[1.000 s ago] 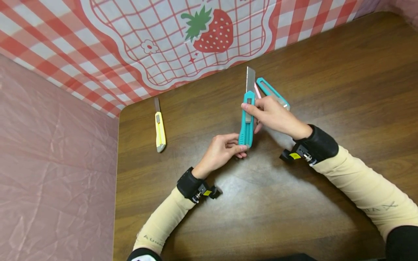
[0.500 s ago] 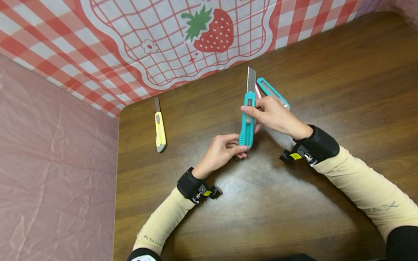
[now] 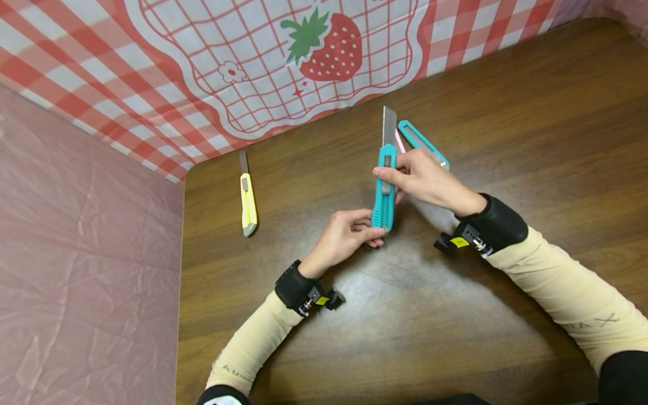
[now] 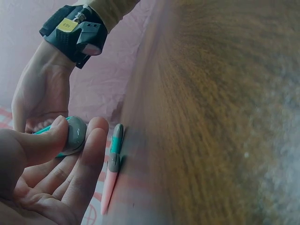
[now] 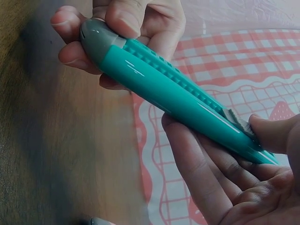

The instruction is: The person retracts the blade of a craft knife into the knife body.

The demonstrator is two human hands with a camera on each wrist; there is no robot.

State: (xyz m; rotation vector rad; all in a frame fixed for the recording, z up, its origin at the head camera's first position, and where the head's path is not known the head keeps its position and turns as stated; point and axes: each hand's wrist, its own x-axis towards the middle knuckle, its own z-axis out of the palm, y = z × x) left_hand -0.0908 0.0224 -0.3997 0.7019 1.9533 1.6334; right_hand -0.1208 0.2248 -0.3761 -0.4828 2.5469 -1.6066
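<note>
A teal utility knife (image 3: 383, 211) with a long bare blade (image 3: 389, 125) is held up between both hands, blade end away from the person. My left hand (image 3: 344, 239) pinches its grey end cap (image 5: 98, 40) between thumb and fingers. Further up the body, my right hand (image 3: 427, 179) grips the knife, its thumb at the grey slider (image 5: 238, 123) and its fingers beneath. Behind the right hand lie a second teal utility knife (image 3: 422, 140) and a pink knife (image 4: 109, 185), partly hidden in the head view.
A yellow utility knife (image 3: 248, 205) with its blade out lies at the left of the wooden table (image 3: 314, 360). A red-checked strawberry cloth (image 3: 202, 84) hangs along the back edge. Pink crumpled cloth (image 3: 86, 253) covers the left side.
The held knife has shifted very slightly toward the person, with both hands still on it. The knives lying on the table have not moved.
</note>
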